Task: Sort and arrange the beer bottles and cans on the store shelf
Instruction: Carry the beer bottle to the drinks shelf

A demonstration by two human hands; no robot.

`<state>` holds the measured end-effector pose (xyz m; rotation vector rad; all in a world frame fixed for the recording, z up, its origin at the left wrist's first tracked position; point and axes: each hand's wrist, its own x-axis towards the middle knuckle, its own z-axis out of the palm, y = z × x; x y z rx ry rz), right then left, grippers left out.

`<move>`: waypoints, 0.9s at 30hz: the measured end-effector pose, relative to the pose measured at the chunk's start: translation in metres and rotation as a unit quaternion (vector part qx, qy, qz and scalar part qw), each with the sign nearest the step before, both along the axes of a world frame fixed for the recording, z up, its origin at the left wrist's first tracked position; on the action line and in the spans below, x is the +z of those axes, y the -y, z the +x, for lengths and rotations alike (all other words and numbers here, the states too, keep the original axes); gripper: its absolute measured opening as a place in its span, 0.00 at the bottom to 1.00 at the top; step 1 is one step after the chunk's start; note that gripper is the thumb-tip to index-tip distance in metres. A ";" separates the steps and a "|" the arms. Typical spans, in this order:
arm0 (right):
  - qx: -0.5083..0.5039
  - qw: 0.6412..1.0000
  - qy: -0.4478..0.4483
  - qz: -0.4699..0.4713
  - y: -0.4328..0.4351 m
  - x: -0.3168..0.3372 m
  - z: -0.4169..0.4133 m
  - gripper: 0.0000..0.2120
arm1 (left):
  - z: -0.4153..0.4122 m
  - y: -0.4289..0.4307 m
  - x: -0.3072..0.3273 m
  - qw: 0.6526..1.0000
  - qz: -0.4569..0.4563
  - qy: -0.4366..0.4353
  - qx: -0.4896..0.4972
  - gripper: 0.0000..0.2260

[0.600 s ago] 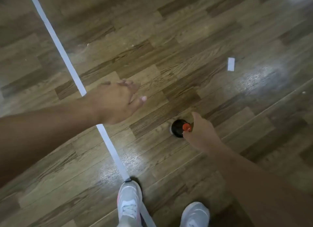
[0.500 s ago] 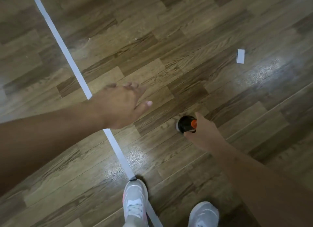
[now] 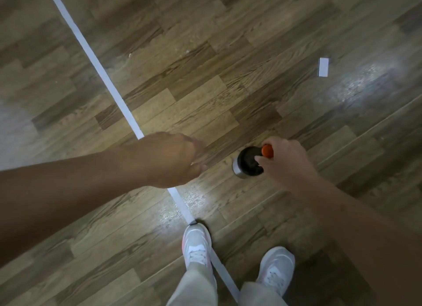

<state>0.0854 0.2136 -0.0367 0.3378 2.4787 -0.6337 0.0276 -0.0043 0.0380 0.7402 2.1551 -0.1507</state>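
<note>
I look straight down at a wooden floor. A dark bottle (image 3: pixel 249 163) with an orange-red cap (image 3: pixel 267 150) hangs upright below my right hand (image 3: pixel 287 164), whose fingers pinch its neck at the cap. My left hand (image 3: pixel 169 159) hovers to the left of the bottle, apart from it, fingers curled downward and holding nothing. No shelf or cans are in view.
A white tape line (image 3: pixel 100 73) runs diagonally across the floor from upper left down past my left shoe (image 3: pixel 196 244). My right shoe (image 3: pixel 276 267) stands beside it. A small white tape piece (image 3: pixel 323 67) lies on the floor at the upper right.
The left hand has moved right and down toward the bottle, its fingers now curled under. The right hand still holds the bottle by the neck, a little higher in view.
</note>
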 end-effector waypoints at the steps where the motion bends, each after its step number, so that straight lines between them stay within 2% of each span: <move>1: -0.002 1.000 -0.021 -0.016 -0.003 0.021 -0.003 0.13 | 0.001 0.001 0.012 1.000 -0.003 0.001 -0.006 0.22; 5: 0.015 0.991 -0.103 -0.084 -0.009 0.126 -0.022 0.11 | 0.000 0.008 0.067 1.000 -0.014 0.001 -0.019 0.23; 8: 0.040 0.982 -0.135 -0.124 -0.004 0.206 -0.040 0.10 | -0.003 0.012 0.111 0.999 -0.026 0.015 0.019 0.31; 10: 0.055 0.973 -0.172 -0.145 -0.001 0.261 -0.051 0.13 | -0.005 0.019 0.140 0.997 0.012 0.032 0.070 0.39; 13: 0.058 0.954 -0.240 -0.171 0.001 0.340 -0.059 0.17 | -0.011 0.026 0.187 0.973 0.152 0.036 0.168 0.49; 15: 0.036 0.936 -0.279 -0.211 0.000 0.383 -0.063 0.17 | -0.015 0.022 0.221 0.940 0.229 0.070 0.243 0.47; 17: -0.007 0.919 -0.308 -0.246 -0.004 0.416 -0.067 0.18 | -0.020 0.020 0.251 0.892 0.321 0.104 0.301 0.47; 19: -0.048 0.908 -0.325 -0.261 -0.006 0.444 -0.070 0.18 | -0.023 0.018 0.285 0.868 0.365 0.095 0.323 0.39; 24: -0.115 0.889 -0.334 -0.290 0.001 0.491 -0.073 0.22 | -0.024 0.016 0.359 0.878 0.352 0.168 0.278 0.25; 27: -0.188 0.841 -0.265 -0.433 0.012 0.509 -0.077 0.16 | -0.024 0.020 0.397 0.884 0.338 0.198 0.256 0.22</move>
